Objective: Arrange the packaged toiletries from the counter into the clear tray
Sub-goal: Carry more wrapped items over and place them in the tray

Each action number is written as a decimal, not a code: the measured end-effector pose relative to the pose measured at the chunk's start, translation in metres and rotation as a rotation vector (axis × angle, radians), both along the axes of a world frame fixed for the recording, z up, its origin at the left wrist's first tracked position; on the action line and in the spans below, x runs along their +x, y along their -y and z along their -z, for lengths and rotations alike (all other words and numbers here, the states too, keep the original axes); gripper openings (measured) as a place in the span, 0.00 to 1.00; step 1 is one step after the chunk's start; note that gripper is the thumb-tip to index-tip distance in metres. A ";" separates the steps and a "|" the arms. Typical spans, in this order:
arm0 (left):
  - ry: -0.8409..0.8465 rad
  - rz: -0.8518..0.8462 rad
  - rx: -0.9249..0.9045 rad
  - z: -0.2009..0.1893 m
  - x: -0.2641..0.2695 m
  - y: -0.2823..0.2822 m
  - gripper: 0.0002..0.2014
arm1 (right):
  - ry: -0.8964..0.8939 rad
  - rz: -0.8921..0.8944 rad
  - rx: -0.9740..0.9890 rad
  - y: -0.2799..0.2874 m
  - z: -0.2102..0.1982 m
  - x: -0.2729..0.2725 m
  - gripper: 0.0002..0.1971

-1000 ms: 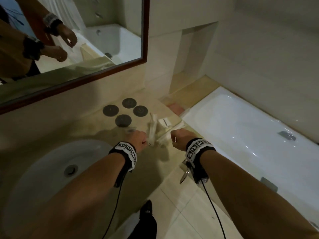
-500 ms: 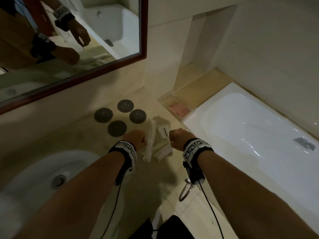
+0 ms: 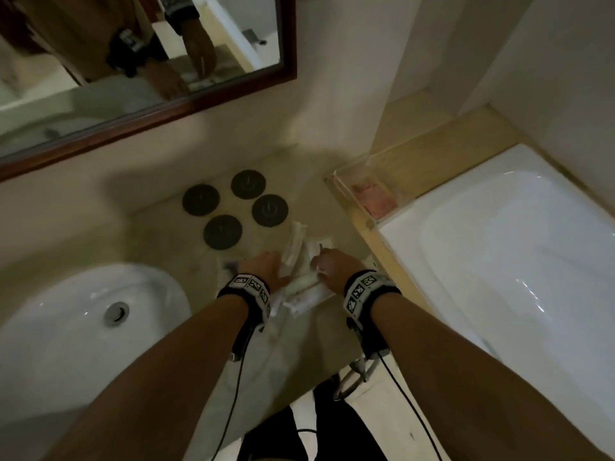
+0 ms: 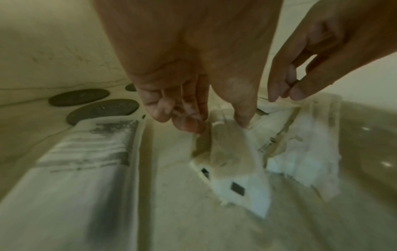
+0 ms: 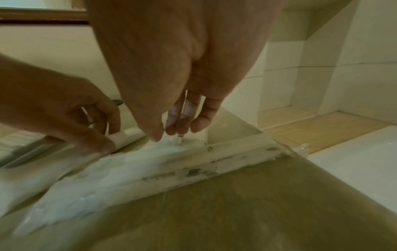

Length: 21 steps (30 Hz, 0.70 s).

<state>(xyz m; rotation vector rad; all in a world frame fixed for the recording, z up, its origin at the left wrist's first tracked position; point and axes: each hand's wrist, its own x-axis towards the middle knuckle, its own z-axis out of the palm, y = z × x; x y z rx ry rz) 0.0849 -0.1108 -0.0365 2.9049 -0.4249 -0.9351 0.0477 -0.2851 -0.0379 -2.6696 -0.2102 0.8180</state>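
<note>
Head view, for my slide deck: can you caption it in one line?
Both hands, left hand and right hand, pinch packaged toiletries on the counter, the clear tray beyond.

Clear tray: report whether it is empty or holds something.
Not empty: the clear tray on the ledge beside the bathtub holds a pink packet; no white packets inside.

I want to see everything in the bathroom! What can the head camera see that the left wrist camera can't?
Only the head view shows the white sink, the mirror, the bathtub and the clear tray. Only the left wrist view shows the left hand pinching a white packet up close. Both show the dark round coasters and the right hand.
</note>
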 end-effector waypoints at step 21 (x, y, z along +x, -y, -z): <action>0.111 -0.295 -0.139 -0.023 -0.012 -0.049 0.18 | -0.025 -0.341 -0.102 -0.039 -0.004 0.017 0.05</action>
